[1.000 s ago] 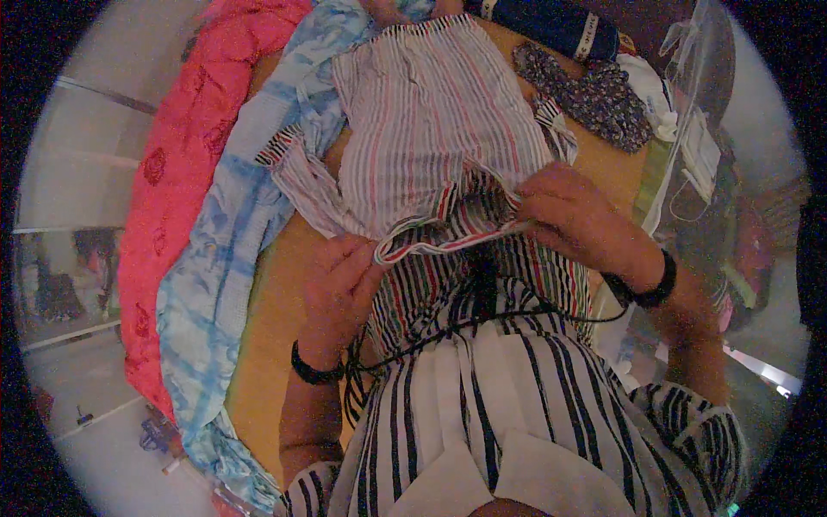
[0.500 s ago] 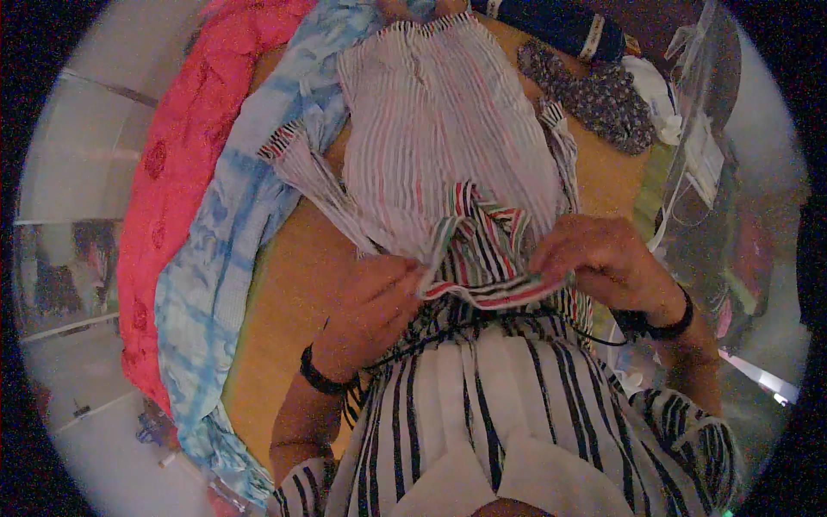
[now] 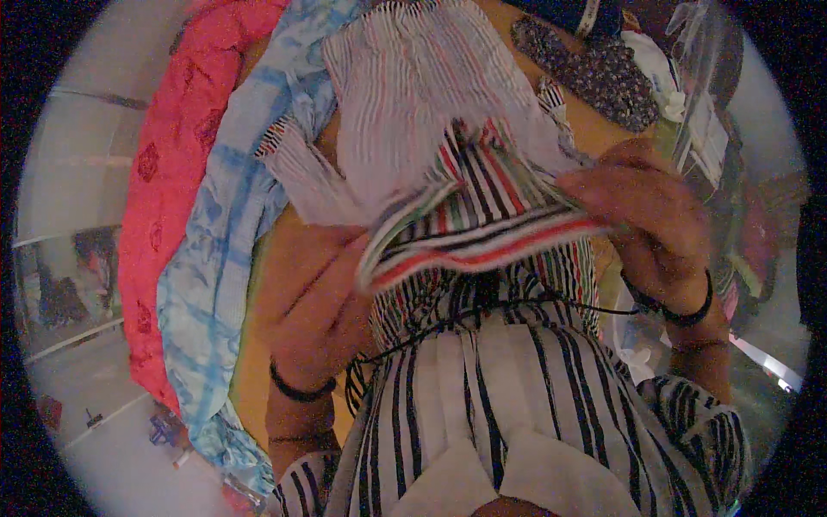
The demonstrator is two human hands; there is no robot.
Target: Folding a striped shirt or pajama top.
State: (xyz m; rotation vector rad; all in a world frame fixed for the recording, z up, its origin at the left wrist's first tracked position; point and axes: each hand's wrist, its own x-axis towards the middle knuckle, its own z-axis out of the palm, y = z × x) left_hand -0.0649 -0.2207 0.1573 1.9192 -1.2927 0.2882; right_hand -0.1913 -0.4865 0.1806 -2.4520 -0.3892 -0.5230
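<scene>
Garment (image 3: 422, 121) in striped cloth, upper centre of frame, likely light, limp, best held by banded edge (image 3: 495, 252), pinched there in left grip (image 3: 317, 293) and right grip (image 3: 650, 211).

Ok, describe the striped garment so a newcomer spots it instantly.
Find the orange-brown table. On its middle lies the garment, its edge held between left hand and right hand. Red lines among its stripes set it apart from the person's black-and-white top.

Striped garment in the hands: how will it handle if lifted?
The striped garment will probably hang floppy, since its edge bends and folds between the left hand and right hand. It looks light, its finely wrinkled cloth seeming thin.
</scene>
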